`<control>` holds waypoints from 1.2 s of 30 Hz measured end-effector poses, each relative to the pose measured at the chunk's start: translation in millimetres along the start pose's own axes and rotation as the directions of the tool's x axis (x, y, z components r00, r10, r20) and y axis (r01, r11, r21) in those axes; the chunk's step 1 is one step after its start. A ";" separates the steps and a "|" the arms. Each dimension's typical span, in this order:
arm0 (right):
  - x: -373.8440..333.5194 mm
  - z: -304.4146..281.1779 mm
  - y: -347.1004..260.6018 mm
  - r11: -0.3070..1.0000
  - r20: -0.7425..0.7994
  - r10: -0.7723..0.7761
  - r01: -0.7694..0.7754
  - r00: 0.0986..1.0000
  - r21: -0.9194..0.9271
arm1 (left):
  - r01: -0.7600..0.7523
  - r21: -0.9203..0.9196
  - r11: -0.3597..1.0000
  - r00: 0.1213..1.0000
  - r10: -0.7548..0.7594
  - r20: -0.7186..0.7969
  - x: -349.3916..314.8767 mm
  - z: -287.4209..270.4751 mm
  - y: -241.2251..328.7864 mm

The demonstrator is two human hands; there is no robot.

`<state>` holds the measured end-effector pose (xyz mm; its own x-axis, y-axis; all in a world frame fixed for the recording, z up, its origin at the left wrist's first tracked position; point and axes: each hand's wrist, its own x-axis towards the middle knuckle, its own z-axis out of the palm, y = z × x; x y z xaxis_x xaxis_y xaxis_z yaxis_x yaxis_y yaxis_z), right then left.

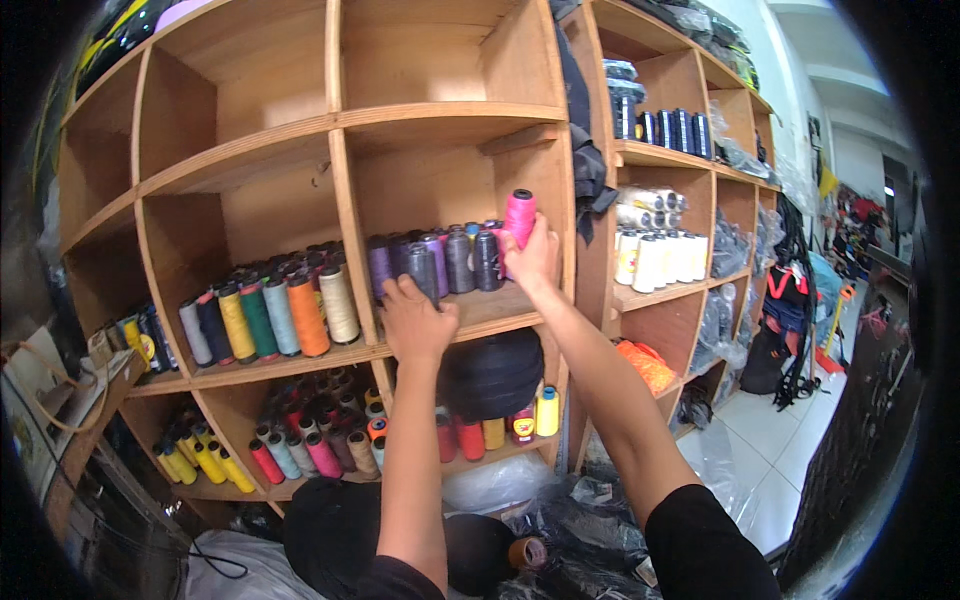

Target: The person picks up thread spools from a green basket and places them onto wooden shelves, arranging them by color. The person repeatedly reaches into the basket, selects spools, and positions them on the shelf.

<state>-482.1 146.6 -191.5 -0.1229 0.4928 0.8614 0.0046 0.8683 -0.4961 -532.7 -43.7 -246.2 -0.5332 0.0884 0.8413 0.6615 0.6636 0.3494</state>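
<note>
My right hand (534, 255) is closed round a bright pink thread cone (520, 215), held upright at the right end of a middle shelf compartment. My left hand (418, 318) is at the front edge of the same compartment, its fingers and thumb about the base of a slightly tilted dark grey thread cone (422, 268). Behind and beside it stand purple thread cones (380, 265), a grey cone (459, 262) and a near-black cone (487, 262). The palm side of my left hand is hidden.
The wooden shelf unit (340, 220) has upright dividers. Left of my hands stand several coloured cones, including an orange one (307, 315). Below are a black roll (490, 372) and red and yellow cones. White cones (645, 262) fill a right-hand shelf. Plastic bags (580, 525) lie beneath.
</note>
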 end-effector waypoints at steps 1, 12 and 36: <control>-0.2 7.6 12.9 0.997 0.018 -0.025 0.026 1.000 -0.068 | -0.009 0.031 0.999 1.000 0.010 -0.026 -1.4 3.2 -1.7; -13.3 25.6 32.0 0.958 0.268 -0.025 0.099 0.963 -0.268 | -0.051 0.055 0.997 0.988 0.058 -0.141 4.3 8.2 -7.2; -13.9 23.6 39.2 0.949 0.415 0.079 0.059 0.906 -0.311 | -0.455 0.225 0.862 0.794 0.507 -0.336 -31.2 24.9 -27.6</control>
<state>-503.6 172.4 -225.5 -0.5230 0.4918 0.6962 0.3054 0.8706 -0.3856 -547.5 -46.2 -292.4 0.0894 0.1568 0.9836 0.6935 0.6991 -0.1744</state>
